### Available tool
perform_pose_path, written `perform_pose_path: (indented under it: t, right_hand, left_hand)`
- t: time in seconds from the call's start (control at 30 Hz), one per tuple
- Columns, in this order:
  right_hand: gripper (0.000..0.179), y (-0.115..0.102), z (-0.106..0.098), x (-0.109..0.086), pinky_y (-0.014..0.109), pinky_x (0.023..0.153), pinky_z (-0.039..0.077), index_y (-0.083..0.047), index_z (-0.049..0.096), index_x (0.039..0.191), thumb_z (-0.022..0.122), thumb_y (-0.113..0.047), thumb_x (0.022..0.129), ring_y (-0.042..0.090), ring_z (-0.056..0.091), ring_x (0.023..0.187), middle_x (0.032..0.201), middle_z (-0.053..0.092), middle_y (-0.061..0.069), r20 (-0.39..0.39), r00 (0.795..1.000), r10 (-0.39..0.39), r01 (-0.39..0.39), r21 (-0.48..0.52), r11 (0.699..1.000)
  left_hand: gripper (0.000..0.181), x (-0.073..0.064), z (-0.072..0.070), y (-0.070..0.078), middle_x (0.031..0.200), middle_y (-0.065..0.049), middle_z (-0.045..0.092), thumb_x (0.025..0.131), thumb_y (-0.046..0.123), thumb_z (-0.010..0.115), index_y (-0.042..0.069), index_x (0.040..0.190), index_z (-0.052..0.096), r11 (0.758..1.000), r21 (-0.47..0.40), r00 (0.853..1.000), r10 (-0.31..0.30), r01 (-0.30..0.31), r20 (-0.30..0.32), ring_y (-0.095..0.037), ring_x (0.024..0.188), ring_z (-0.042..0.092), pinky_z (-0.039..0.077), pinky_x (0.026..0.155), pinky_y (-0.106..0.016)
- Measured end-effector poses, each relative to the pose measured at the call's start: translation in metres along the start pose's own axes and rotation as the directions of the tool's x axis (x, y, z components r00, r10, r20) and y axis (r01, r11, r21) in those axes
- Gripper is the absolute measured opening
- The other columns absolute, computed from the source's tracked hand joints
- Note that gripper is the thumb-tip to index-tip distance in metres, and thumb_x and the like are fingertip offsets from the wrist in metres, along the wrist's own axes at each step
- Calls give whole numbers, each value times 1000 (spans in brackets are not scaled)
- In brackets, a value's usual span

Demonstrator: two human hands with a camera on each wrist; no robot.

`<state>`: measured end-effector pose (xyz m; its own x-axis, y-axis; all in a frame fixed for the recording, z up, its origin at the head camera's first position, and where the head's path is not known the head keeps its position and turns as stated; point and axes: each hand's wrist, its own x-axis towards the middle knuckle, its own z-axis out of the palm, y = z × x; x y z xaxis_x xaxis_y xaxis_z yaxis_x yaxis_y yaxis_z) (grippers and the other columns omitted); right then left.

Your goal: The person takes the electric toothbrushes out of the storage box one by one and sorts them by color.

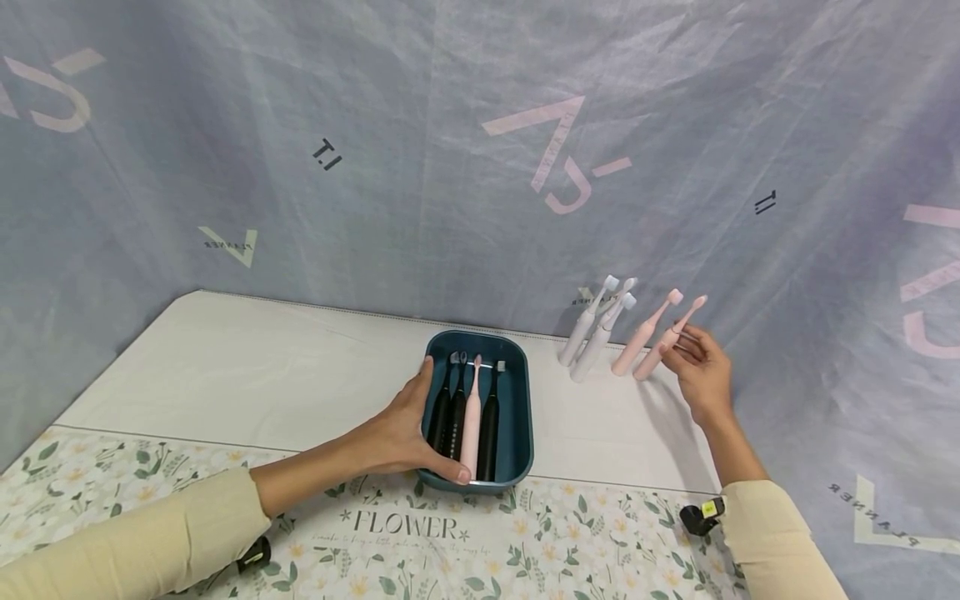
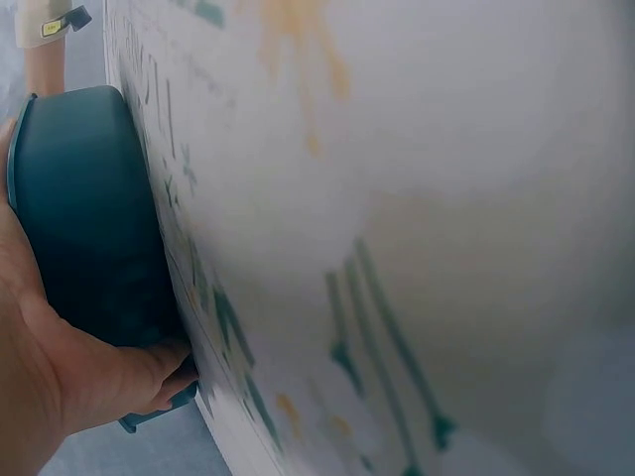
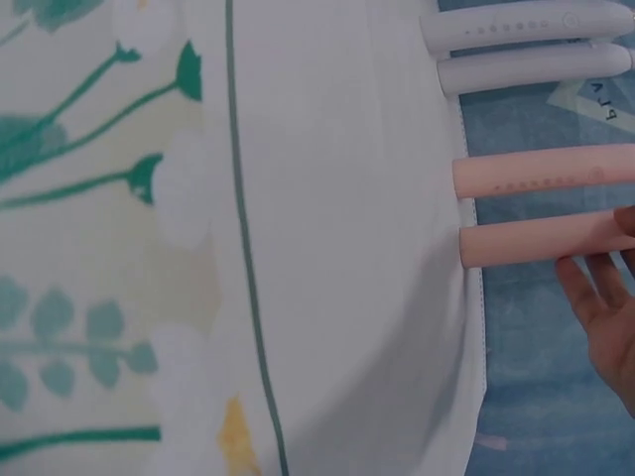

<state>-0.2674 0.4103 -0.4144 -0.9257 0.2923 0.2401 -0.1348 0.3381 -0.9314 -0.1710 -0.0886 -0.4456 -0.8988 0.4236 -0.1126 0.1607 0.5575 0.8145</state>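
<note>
My left hand (image 1: 401, 437) grips a dark teal box (image 1: 530, 417) at its left side, thumb over the front rim; the left wrist view shows the hand wrapped against the box wall (image 2: 89, 208). Inside lie three black electric toothbrushes (image 1: 488, 433) and a pink electric toothbrush (image 1: 471, 425) between them. Off to the right, my right hand (image 1: 703, 375) pinches the upper handle of another pink electric toothbrush (image 1: 651, 360), which stands upright with its base at the table. Beside it stands a second pink electric toothbrush (image 1: 636, 346), which nothing holds.
Three white electric toothbrushes (image 1: 592, 354) stand upright in a group left of the pink pair. The table mat is white at the back, with a floral front part (image 1: 585, 542). A grey printed curtain (image 1: 375, 167) hangs close behind the table and along the right.
</note>
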Motion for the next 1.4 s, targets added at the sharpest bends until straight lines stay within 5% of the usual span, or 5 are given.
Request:
perform_pose_path:
  t: [0.17, 0.5, 0.9, 1.4]
  right_hand:
    - [67, 3, -1, 0, 9, 89, 61, 3, 51, 166, 76, 4, 104, -2, 70, 108, 120, 68, -14, -6, 1000, 21, -20, 64, 998]
    - [71, 9, -2, 1, 7, 92, 58, -6, 51, 169, 78, 3, 104, -6, 69, 111, 126, 68, -18, -20, 1000, -10, 9, -47, 999]
    - [70, 8, 0, -10, 11, 80, 62, 1, 53, 165, 76, 11, 99, 2, 73, 104, 121, 70, -13, -45, 998, 34, -32, 37, 999]
    - [70, 15, -3, -31, 17, 77, 65, -3, 49, 168, 78, -4, 104, -9, 70, 96, 124, 66, -9, 4, 998, 65, -63, -150, 987]
  left_hand:
    - [179, 0, 1, 0, 191, -16, -10, 62, 72, 106, 27, 180, -21, 1000, -3, 1000, -4, 4, 0, -46, 178, 3, 30, 133, -76]
    - [178, 0, 0, -1, 191, -17, -10, 62, 75, 104, 29, 180, -22, 1000, 9, 1000, 2, -2, -1, -47, 177, 4, 31, 132, -77]
    - [179, 0, 0, 0, 191, -16, -10, 62, 73, 105, 28, 180, -21, 1000, 0, 1000, -2, 2, -2, -46, 178, 4, 30, 133, -76]
    - [179, 1, -1, -1, 191, -16, -9, 62, 72, 106, 26, 181, -20, 1000, -14, 1000, 1, -2, -1, -45, 178, 3, 29, 134, -76]
